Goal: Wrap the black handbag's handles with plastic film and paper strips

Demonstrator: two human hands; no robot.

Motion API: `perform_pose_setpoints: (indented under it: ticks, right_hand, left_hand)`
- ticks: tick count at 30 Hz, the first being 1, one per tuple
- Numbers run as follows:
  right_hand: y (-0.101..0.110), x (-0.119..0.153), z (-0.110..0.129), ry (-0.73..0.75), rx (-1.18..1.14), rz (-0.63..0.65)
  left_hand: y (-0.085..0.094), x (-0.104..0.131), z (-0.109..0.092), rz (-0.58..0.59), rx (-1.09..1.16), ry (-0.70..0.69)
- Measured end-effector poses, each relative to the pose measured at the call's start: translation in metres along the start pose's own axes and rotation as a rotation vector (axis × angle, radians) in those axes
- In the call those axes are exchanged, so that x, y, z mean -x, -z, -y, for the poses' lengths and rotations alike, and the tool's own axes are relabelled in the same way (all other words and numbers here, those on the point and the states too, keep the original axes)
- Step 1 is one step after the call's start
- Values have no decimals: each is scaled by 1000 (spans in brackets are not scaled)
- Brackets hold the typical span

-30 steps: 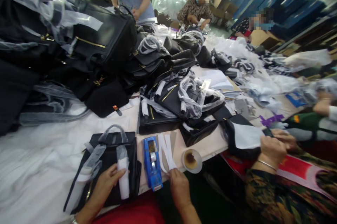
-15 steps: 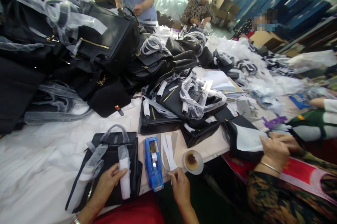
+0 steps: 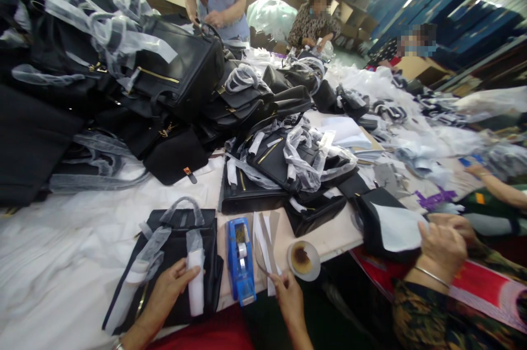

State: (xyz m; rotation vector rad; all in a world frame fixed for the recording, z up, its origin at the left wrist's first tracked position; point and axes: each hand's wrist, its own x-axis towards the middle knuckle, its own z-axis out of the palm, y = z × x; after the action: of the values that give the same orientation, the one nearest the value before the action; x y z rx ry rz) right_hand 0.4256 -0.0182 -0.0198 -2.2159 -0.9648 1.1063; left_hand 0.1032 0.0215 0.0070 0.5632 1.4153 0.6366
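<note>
A black backpack (image 3: 175, 246) lies before me at the table's front edge. Clear film covers its top loop handle, and white wrapping goes round parts of its straps. My left hand (image 3: 175, 284) rests over the bag, thumb and fingers closed at the edge of a white-wrapped strap (image 3: 196, 287). To the right, my right hand (image 3: 288, 292) pinches the near end of a thin, curved strip (image 3: 259, 259). White paper strips (image 3: 269, 251) lie close by that hand. Between my hands stands a blue tape dispenser (image 3: 241, 259); a small round dish (image 3: 303, 260) with a brown stain is right of the strips.
Black bags (image 3: 173, 70) with wrapped straps are heaped at left; more bags (image 3: 267, 169) lie mid-table. At right, a co-worker's hands (image 3: 444, 237) hold a black bag with a white sheet (image 3: 397, 229). Other people work across the table. Purple ribbon (image 3: 436, 197) lies near the co-worker.
My right hand has shifted slightly right and down, from the white strips to the thin curved one. My left hand stays at the strap. At far right, another arm reaches toward a blue packet.
</note>
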Motion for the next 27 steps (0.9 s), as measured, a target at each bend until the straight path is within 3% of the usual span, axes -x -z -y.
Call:
perform_pose_setpoints:
  ticks: [5,14,24,27]
  right_hand:
    - [2,2,-4,-33,-160,84]
    - [7,0,2,-85,-406,93]
    - [6,-2,-13,-66,-188,57]
    - [1,2,-7,-126,-275,117]
  left_hand:
    - [-2,4,-5,-43,-11,-20]
    - [-3,11,-11,-60,-14,-28]
    - [-1,11,-9,-55,-65,-73]
    - [2,9,-3,-92,-150,-60]
